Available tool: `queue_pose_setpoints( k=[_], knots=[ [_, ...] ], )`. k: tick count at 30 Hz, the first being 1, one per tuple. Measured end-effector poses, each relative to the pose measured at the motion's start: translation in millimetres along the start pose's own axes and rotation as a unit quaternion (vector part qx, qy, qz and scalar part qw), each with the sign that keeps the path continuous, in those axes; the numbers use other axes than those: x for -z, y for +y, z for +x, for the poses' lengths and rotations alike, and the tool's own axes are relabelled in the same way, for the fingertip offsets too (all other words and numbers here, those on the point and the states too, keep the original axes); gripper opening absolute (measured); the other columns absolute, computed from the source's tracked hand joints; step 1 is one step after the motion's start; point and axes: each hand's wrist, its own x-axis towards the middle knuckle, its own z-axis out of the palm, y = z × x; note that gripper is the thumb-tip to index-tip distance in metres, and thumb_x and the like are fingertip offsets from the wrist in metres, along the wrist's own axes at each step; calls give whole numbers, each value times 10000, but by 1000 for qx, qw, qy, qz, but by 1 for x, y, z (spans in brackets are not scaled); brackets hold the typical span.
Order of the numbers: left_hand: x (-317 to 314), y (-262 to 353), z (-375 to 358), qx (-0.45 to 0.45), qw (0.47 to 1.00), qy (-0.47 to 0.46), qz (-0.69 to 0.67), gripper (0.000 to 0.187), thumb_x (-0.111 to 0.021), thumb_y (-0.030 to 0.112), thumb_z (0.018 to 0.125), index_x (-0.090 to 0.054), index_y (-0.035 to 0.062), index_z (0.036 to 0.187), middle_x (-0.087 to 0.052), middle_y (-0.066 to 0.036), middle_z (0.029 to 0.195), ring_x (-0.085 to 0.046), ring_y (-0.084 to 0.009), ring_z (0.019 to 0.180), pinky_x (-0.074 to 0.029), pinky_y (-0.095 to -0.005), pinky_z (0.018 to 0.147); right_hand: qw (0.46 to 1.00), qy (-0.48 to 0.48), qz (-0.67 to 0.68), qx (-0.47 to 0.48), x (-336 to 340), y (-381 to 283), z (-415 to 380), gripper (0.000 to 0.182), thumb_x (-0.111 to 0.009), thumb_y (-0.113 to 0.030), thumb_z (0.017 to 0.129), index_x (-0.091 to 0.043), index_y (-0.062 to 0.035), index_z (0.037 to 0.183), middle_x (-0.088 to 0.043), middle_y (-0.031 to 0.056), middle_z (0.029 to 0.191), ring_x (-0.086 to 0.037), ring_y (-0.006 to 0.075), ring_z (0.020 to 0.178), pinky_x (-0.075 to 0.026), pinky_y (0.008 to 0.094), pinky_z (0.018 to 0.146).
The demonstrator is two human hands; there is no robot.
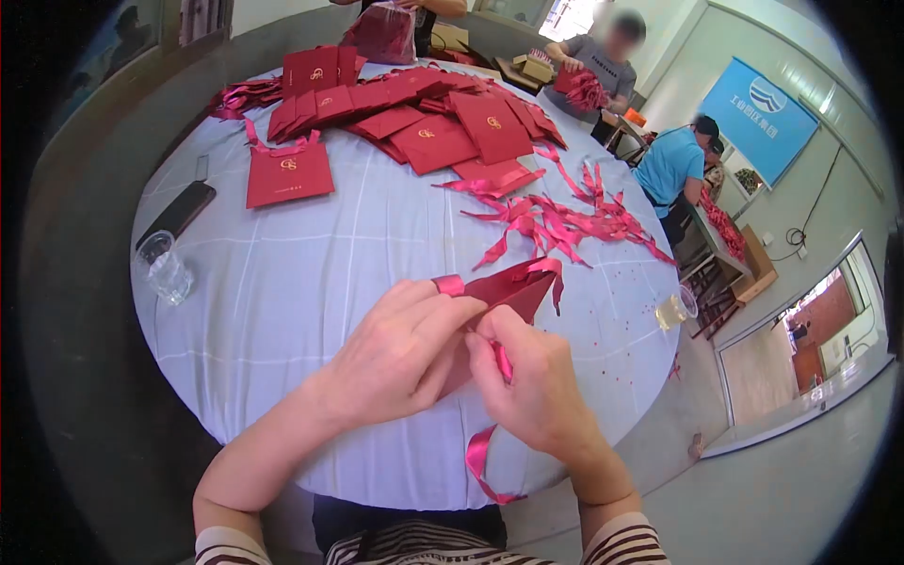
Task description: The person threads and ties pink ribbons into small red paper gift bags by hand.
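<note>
My left hand grips a dark red paper bag near the front edge of the round table. My right hand pinches a pink-red ribbon against the bag; the ribbon's loose end hangs down below the table edge. Another piece of ribbon loops at the bag's top by my left fingertips. The bag's lower part is hidden under both hands.
Loose ribbons lie right of centre, and a heap of flat red bags covers the far side. One bag stands alone at left. A phone and two glass cups sit near the table rim. Other people work beyond.
</note>
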Motion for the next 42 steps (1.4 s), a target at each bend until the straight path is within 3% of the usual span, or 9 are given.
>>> queue_pose_setpoints(
  k=[8, 12, 17, 20, 24, 27, 30, 36, 42],
  knots=[
    [-2, 1, 4, -1, 999, -29, 15, 363, -583, -48, 674, -548, -35, 1035, -573, -136, 862, -541, -297, 783, -420, -377, 717, 974, -93, -185, 97, 10, -2, 3, 106, -591, 1, 809, -513, 4, 881, -571, 159, 714, -587, 319, 591, -444, 384, 500],
    [-7, 4, 5, -33, 999, -12, 36, 364, -606, -26, 669, -545, -42, 1028, -573, -132, 859, -532, -296, 762, -414, -372, 701, 980, -92, -146, 97, 14, 3, 8, 90, -578, 9, 825, -522, 6, 896, -579, 156, 728, -585, 323, 591, -442, 369, 500],
    [-7, 7, 5, -30, 998, -22, 45, 367, -615, -11, 675, -542, -45, 1033, -577, -134, 871, -538, -285, 768, -415, -366, 699, 999, 12, 6, 34, -1, 15, -1, 49, -560, 26, 859, -543, 9, 901, -542, 121, 691, -540, 244, 543, -438, 309, 516],
    [-3, 5, 4, -11, 999, -25, 44, 450, -592, -103, 639, -544, -25, 1080, -594, -131, 896, -536, -301, 755, -428, -378, 715, 996, -24, 80, -9, 8, 16, 1, 48, -574, 25, 852, -570, 8, 897, -532, 103, 711, -537, 215, 628, -445, 313, 580],
    [4, 7, 9, -12, 995, -56, 83, 420, -630, -57, 673, -561, 25, 1079, -609, -86, 899, -550, -268, 833, -384, -404, 834, 980, 91, -116, 137, 30, 15, 17, 42, -585, 9, 841, -594, 4, 882, -548, 94, 758, -541, 227, 727, -437, 332, 634],
    [7, 15, 17, -7, 994, -73, 86, 338, -654, -19, 691, -571, 57, 1009, -616, -59, 886, -541, -246, 894, -337, -436, 900, 976, 1, -130, 174, 43, 24, 31, 38, -603, -18, 827, -605, 2, 858, -549, 93, 796, -528, 243, 764, -425, 341, 646],
    [9, 19, 22, -10, 992, -85, 88, 275, -671, 11, 696, -568, 81, 941, -625, -32, 871, -529, -230, 927, -306, -467, 925, 981, -158, -8, 114, 55, 26, 39, 55, -601, -23, 810, -624, 5, 851, -575, 99, 754, -543, 241, 708, -426, 346, 628],
    [8, 21, 22, -60, 971, -110, 203, 276, -704, 47, 678, -575, 109, 914, -634, 11, 833, -520, -215, 900, -276, -478, 917, 951, -309, -13, -15, 62, 17, 59, 120, -593, -64, 801, -661, 9, 869, -627, 134, 769, -590, 255, 678, -460, 345, 627],
    [6, 22, 16, -49, 971, -67, 222, 310, -736, 54, 649, -591, 115, 915, -638, 27, 830, -504, -201, 835, -283, -410, 826, 944, -327, -23, -41, 58, 16, 67, 172, -613, -140, 801, -678, 7, 861, -643, 145, 730, -620, 242, 655, -473, 340, 623]
  ],
)
